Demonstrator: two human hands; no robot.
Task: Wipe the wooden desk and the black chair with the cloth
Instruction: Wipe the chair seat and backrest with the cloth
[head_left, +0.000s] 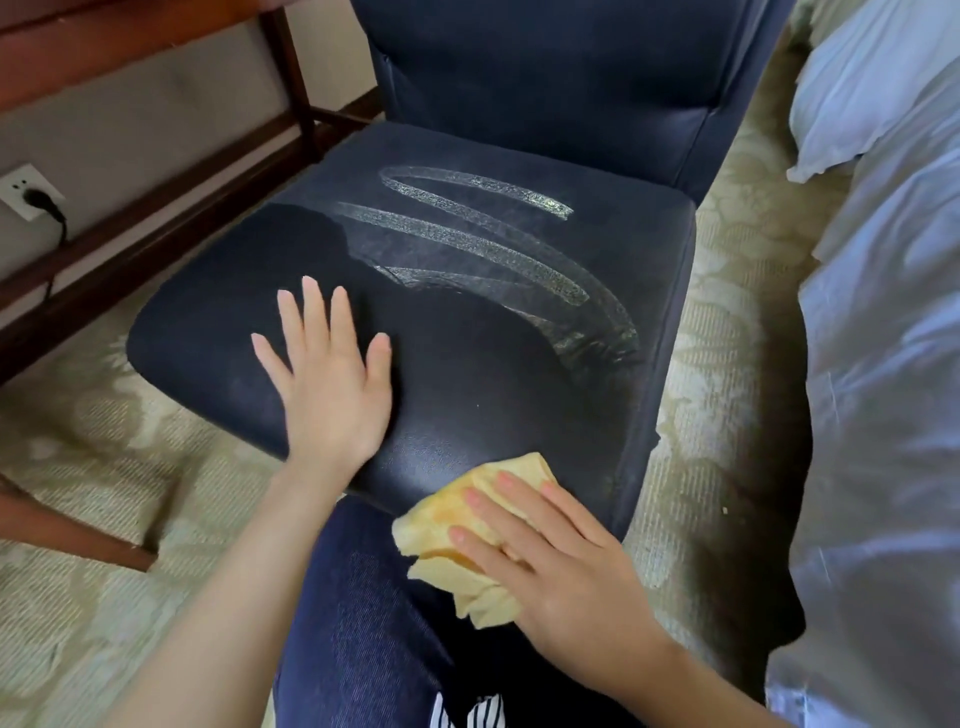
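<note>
The yellow cloth (452, 535) lies bunched at the black chair (493, 374) seat's front edge, at 6 o'clock, under the right hand (561, 561), whose fingers press it nearly straight. The left hand (332, 384) rests flat and spread on the seat at 8 o'clock. Pale wet streaks (483, 239) curve toward 1 o'clock. The wooden desk (291, 78) frame stands at 10 o'clock and bedding (883, 312) at 3 o'clock.

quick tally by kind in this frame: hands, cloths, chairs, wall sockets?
Hands: 2, left hand and right hand
Cloths: 1, yellow cloth
Chairs: 1, black chair
Wall sockets: 1, wall socket
Total: 5
</note>
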